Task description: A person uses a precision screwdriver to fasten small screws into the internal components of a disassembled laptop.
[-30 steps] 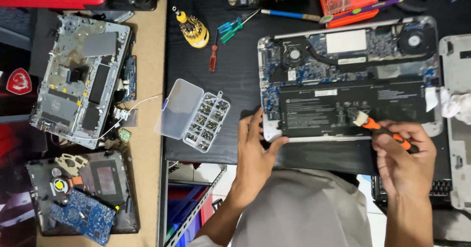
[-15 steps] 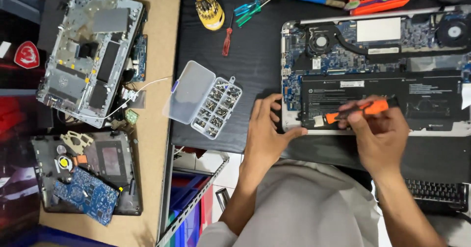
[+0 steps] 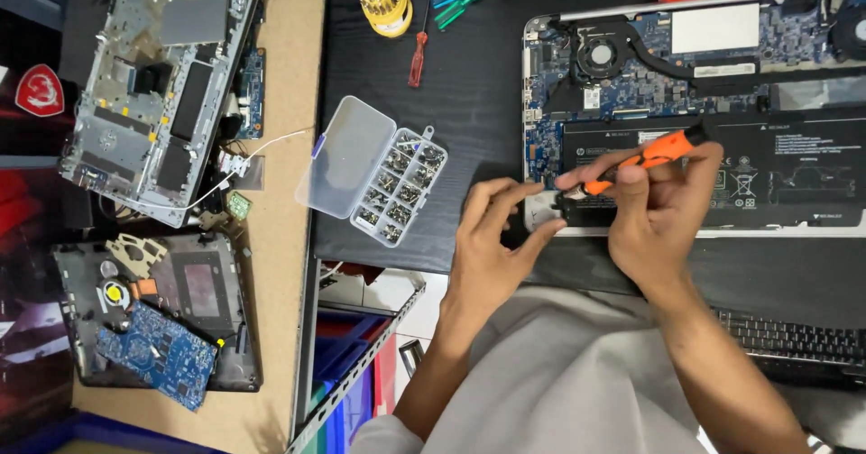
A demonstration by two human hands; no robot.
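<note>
Head view: hands point(image 3: 577, 229) on orange screwdriver point(image 3: 642, 161).

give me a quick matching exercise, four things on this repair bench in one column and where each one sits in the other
Things:
1. orange screwdriver
2. clear screw box
3. yellow bit holder
4. blue circuit board

Places:
A. top of the black mat, by the small screwdrivers
B. in the right hand
C. lower left, on a dark laptop shell
D. left of the left hand, lid open

Pairs: 1-B, 2-D, 3-A, 4-C
</note>
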